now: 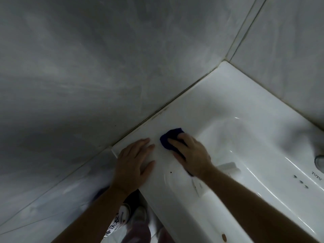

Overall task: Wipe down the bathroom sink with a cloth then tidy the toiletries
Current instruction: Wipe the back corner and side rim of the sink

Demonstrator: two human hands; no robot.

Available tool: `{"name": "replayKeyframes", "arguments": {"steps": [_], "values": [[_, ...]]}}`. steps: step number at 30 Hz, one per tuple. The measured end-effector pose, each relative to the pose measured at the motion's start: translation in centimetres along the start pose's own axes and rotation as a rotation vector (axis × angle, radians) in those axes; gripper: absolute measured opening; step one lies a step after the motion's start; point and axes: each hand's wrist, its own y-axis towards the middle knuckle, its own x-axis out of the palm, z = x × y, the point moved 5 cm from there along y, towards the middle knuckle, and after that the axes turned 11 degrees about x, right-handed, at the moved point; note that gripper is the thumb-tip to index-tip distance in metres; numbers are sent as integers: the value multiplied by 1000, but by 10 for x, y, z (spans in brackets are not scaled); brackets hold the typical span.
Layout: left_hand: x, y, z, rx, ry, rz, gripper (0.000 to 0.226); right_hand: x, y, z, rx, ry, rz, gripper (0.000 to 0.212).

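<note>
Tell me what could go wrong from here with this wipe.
The left hand rests flat on the glossy sink corner and could slip if wet. The cloth under the right hand may drag dark grime from the wall seam onto the rim, or miss the dark speck.

Glossy white ceramic in the sink [236, 120], smooth, streaked with bright reflections. Dark blue cloth [172, 134], soft, matt, slightly fuzzy. Grey marbled wall tiles [87, 67], smooth with a dull sheen. Rough, darkened seam [175, 100] along the wall. Shiny metal ring [320, 160] at the right edge. Pale floor tiles [43, 199], polished, with a soft gloss.
</note>
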Motion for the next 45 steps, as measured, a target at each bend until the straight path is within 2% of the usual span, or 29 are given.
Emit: {"name": "replayKeyframes", "arguments": {"steps": [1, 2, 5, 6, 7, 8, 10, 12, 13, 14, 17, 19, 22, 24, 25, 26, 29, 30, 31, 32, 34, 36, 37, 38, 41, 42, 43, 45], "values": [[1, 0, 0, 3, -5, 1, 47, -7, 12, 15, -20, -42, 3, 31], [1, 0, -1, 4, -7, 4, 46, -16, 28, 37, 70, -87, 49, 30], [0, 1, -1, 14, 0, 21, 44, -35, 60, 93, 602, -108, 255, 32], [0, 1, -1, 17, -4, 25, 44, -30, 53, 86, 671, -77, 293, 32], [0, 1, 0, 16, -7, 25, 44, -18, 42, 66, 656, -30, 298, 31], [-1, 1, 0, 15, -5, 20, 45, -5, 27, 42, 564, -2, 282, 30], [-2, 2, 1, 10, 6, 7, 46, 11, -2, 0, 282, 35, 172, 32], [0, 2, 2, 8, 1, 6, 46, 8, 2, 0, 78, 33, 22, 32], [0, 2, 2, 9, -5, 11, 46, 1, 17, 13, 43, -17, 1, 31], [0, 1, 1, 8, -7, 17, 45, -7, 37, 31, 84, -73, 22, 29], [-1, 2, 0, 1, -20, 15, 43, -28, 91, 82, 461, -173, 150, 33], [-3, 3, 3, 4, -56, 9, 42, -14, 87, 59, 521, -163, 135, 35], [-11, -5, 5, -14, -62, 10, 41, 17, 32, -19, 140, -10, -23, 33], [-20, -18, 1, -67, -13, 32, 41, 15, 15, -29, -62, 39, -172, 33], [-24, -27, -2, -97, 7, 43, 41, 9, 25, -17, -89, 6, -183, 32], [-29, -34, -4, -119, 28, 52, 42, 2, 42, 0, -34, -53, -136, 31], [-38, -50, -5, -131, 108, 50, 42, -11, 88, 47, 423, -135, 70, 34], [-40, -53, -4, -140, 117, 50, 42, -6, 89, 40, 499, -137, 94, 36], [-41, -55, -3, -153, 118, 49, 42, 5, 83, 20, 491, -114, 75, 36], [-42, -56, -3, -170, 115, 43, 42, 19, 73, -6, 393, -78, 29, 35], [-44, -58, -2, -206, 112, 29, 44, 35, 43, -56, 96, -7, -113, 35], [-45, -58, 0, -221, 100, 31, 44, 32, 33, -59, -101, 2, -239, 36], [-45, -58, 1, -220, 94, 37, 44, 24, 40, -43, -99, -33, -226, 37], [-47, -57, 3, -215, 93, 44, 44, 15, 51, -21, -1, -77, -167, 37], [-47, -53, 13, -159, 118, 50, 43, -10, 63, 40, 510, -97, 86, 36], [-45, -50, 17, -134, 123, 42, 44, -6, 55, 32, 563, -79, 109, 36], [-43, -47, 21, -114, 124, 33, 44, 3, 45, 14, 519, -40, 108, 35], [-38, -40, 23, -98, 127, 13, 45, 22, 14, -32, 249, 1, 66, 34]]}}
